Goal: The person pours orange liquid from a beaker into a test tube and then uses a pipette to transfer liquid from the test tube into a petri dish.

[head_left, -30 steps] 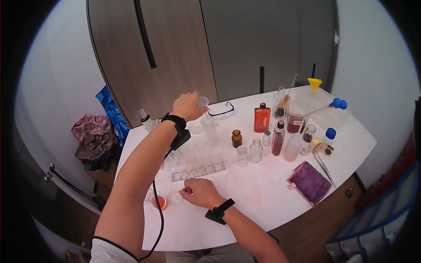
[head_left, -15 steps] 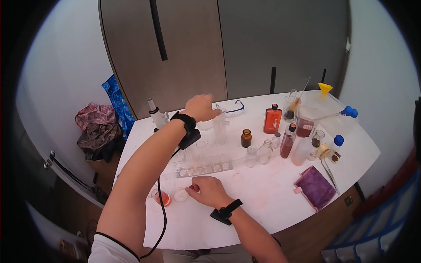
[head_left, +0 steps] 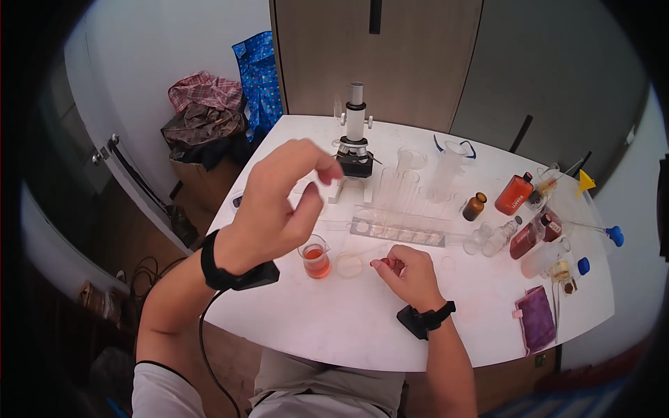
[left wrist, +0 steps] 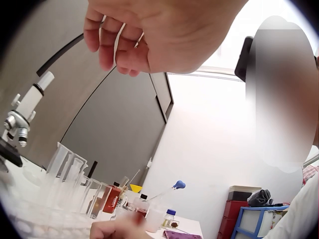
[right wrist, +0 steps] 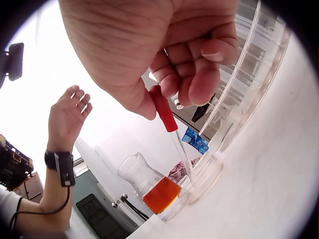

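Observation:
My right hand [head_left: 412,277] pinches the red rubber bulb [right wrist: 164,109] of a glass dropper between thumb and fingers. The dropper's thin tube [right wrist: 183,155] slants down, its tip at a shallow clear dish [right wrist: 207,181] on the table. Left of that dish stands a small beaker [head_left: 315,258] of orange-red liquid. My left hand [head_left: 282,198] is raised above the table's left side, its fingers loosely bent and nothing in them. Behind the right hand lies a clear rack [head_left: 397,231] with several tubes upright in it.
A microscope [head_left: 355,132] stands at the back left. Near the back are a tall clear cylinder [head_left: 446,174] and blue-framed goggles [head_left: 470,150]. Several bottles crowd the right, among them a brown bottle [head_left: 474,207] and a red bottle [head_left: 514,195]. A purple cloth [head_left: 535,320] lies near the right edge.
My left hand has left the tall cylinder and come back left and toward me. My right hand still pinches the dropper bulb near the dish. The head view has turned left.

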A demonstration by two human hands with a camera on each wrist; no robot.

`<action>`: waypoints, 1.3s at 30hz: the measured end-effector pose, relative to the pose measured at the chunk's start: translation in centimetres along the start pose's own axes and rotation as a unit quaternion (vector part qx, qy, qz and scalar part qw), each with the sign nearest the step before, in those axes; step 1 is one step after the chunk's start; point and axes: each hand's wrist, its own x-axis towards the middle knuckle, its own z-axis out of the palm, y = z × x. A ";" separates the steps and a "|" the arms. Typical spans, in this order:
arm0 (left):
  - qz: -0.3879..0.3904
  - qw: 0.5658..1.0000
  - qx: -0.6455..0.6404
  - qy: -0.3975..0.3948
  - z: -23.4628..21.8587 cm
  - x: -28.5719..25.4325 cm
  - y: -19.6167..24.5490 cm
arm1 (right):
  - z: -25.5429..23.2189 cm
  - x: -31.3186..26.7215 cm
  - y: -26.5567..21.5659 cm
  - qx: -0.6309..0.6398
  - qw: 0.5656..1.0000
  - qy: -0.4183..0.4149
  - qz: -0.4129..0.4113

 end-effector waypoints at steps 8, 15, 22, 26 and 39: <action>-0.325 0.932 -0.140 -0.071 -2.0 -16.6 -0.3 | 0.2 0.0 -0.2 0.036 0.999 0.012 0.033; -0.315 0.943 -0.082 -0.073 1.9 -18.5 -1.4 | 0.2 -0.1 -0.1 0.057 0.996 0.019 0.066; -0.340 0.932 -0.108 -0.072 4.2 -17.9 -2.7 | 0.4 -0.3 1.2 0.062 0.995 0.039 0.070; -0.315 0.940 -0.102 -0.081 5.1 -17.2 -3.2 | 0.2 -0.2 0.7 0.054 0.996 0.029 0.063; -0.388 0.877 -0.270 -0.092 8.7 -16.7 -5.7 | 0.1 -0.3 0.5 0.078 0.993 0.044 0.081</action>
